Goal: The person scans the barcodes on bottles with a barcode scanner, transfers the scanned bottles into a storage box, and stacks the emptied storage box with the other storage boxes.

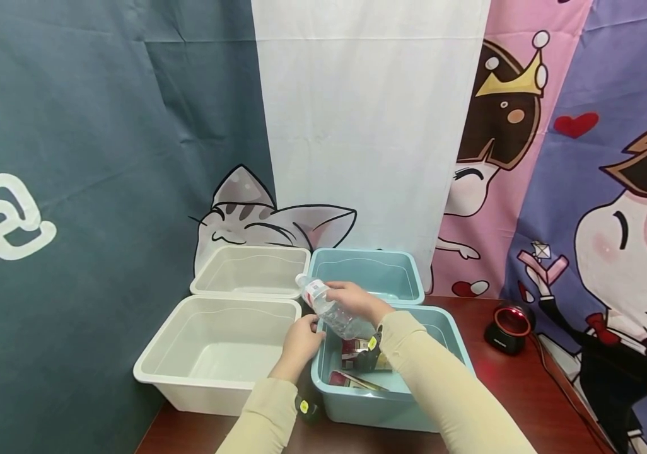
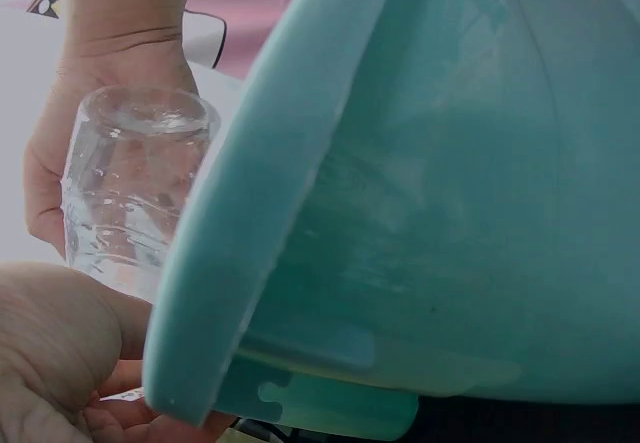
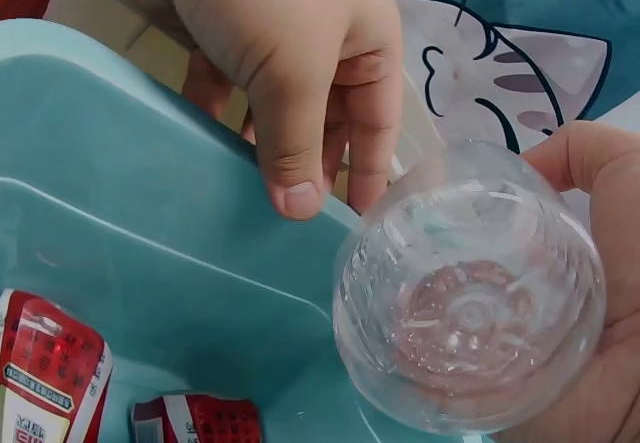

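Observation:
My right hand (image 1: 355,299) grips a clear plastic bottle (image 1: 332,313) with a white cap and a red-and-white label. The bottle tilts over the left rim of the front blue bin (image 1: 377,410), cap end toward the far left. In the right wrist view, the round base of the bottle (image 3: 470,313) faces the camera. My left hand (image 1: 301,343) holds that bin's left rim, its thumb (image 3: 300,198) over the edge and its fingers on the outer side. Red-and-white packets (image 3: 50,368) lie inside the blue bin, partly covered by the right forearm in the head view.
A front white bin (image 1: 187,378) stands left of the blue one. Behind them are another white bin (image 1: 250,252) and another blue bin (image 1: 408,277). A black scanner-like device (image 1: 507,331) with a red light and cable sits on the brown table (image 1: 488,378) at right, before a printed curtain.

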A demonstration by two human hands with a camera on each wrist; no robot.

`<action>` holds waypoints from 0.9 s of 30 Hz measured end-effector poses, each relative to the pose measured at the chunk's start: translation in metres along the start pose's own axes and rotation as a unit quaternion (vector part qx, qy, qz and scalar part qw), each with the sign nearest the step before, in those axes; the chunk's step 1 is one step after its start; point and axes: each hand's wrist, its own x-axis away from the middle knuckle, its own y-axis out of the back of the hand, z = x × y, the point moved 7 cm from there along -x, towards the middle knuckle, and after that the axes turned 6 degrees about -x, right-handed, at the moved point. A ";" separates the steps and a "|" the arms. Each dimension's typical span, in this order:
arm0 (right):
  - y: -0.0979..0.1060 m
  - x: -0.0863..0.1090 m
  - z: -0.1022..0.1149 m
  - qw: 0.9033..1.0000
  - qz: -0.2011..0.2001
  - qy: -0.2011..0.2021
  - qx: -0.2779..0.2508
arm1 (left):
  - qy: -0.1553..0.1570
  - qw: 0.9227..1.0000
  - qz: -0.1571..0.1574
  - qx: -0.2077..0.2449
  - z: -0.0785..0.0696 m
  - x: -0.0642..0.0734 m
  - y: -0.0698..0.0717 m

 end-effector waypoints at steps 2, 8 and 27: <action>0.002 -0.001 0.000 1.000 -0.004 0.001 -0.014 | -0.002 1.000 0.000 -0.001 0.000 0.000 0.000; 0.008 -0.007 0.001 0.998 -0.035 0.013 -0.050 | -0.013 1.000 -0.003 -0.003 0.000 0.000 0.000; 0.007 -0.039 -0.004 0.964 -0.034 -0.049 -0.258 | -0.011 1.000 0.003 0.012 0.000 0.000 0.000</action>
